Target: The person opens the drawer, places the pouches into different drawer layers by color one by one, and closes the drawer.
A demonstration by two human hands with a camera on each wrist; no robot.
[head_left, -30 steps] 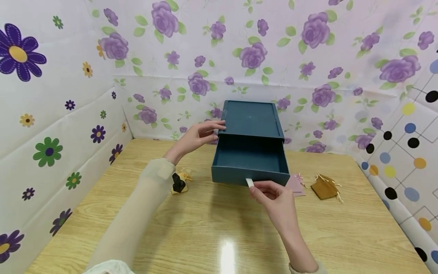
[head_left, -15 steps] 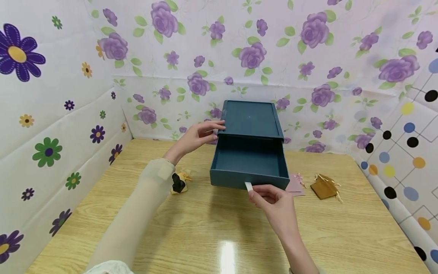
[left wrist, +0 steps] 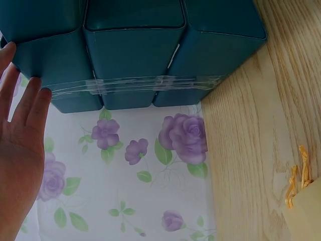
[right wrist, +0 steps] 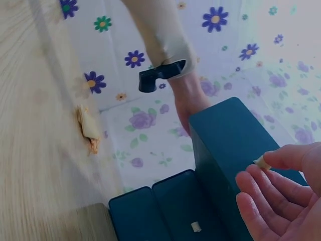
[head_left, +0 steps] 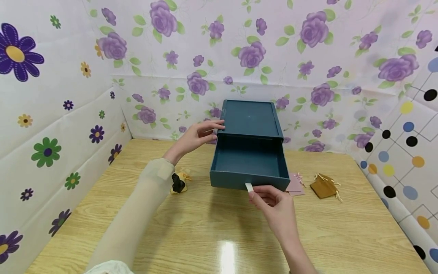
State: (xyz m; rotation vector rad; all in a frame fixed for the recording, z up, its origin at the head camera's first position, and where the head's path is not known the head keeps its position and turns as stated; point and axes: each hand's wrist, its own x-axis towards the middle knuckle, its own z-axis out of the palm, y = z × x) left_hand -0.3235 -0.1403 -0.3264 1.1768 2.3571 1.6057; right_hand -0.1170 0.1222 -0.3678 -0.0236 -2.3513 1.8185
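Note:
A dark teal drawer unit (head_left: 251,118) stands at the back of the table, its top drawer (head_left: 248,156) pulled well out with nothing visible inside. My right hand (head_left: 275,205) pinches the white pull tab (head_left: 249,187) on that drawer's front between thumb and fingers; the right wrist view shows the same tab (right wrist: 261,162) at the fingertips. At the unit's upper left edge my left hand (head_left: 196,137) rests with fairly straight fingers. In the left wrist view, clear tape (left wrist: 135,84) runs across the unit's stacked sections, beside the left fingers (left wrist: 37,108).
A small yellow drawstring pouch (head_left: 183,182) lies to the left, partly behind the left wrist's black camera (head_left: 178,183). Right of the unit are a pink pouch (head_left: 295,184) and a brown pouch (head_left: 324,187). A lower drawer carries another white tab (right wrist: 196,227). Flowered cloth (head_left: 191,45) hangs behind.
Between one second and half a second ago the right hand drew the top drawer slightly further out, toward me. Since then it has stayed nearly still; the left hand keeps its place.

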